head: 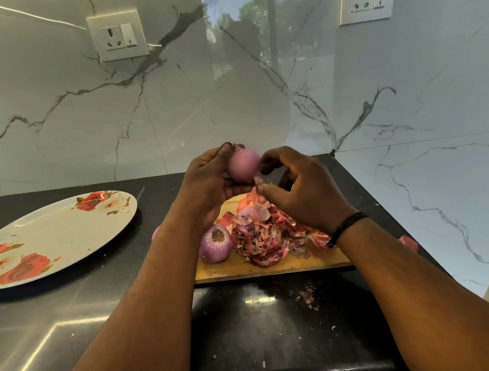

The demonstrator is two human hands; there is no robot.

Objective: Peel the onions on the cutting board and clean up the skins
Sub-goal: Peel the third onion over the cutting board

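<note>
Daylit kitchen scene, wide-angle head view, moderately bright and soft.

A window reflection glares on the glossy marble wall (250,58); pale highlights streak the black countertop (54,338). A soft shadow lies under the plate (49,234). Straight lines bow towards the frame edges. The sockets (117,36) and outer margins look slightly soft; the centre is sharper, with mild compression smearing.

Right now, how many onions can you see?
3, perhaps: one onion held in the left hand, one on the cutting board beside the skins, and a purple sliver behind the left forearm. Others may be hidden.
</note>
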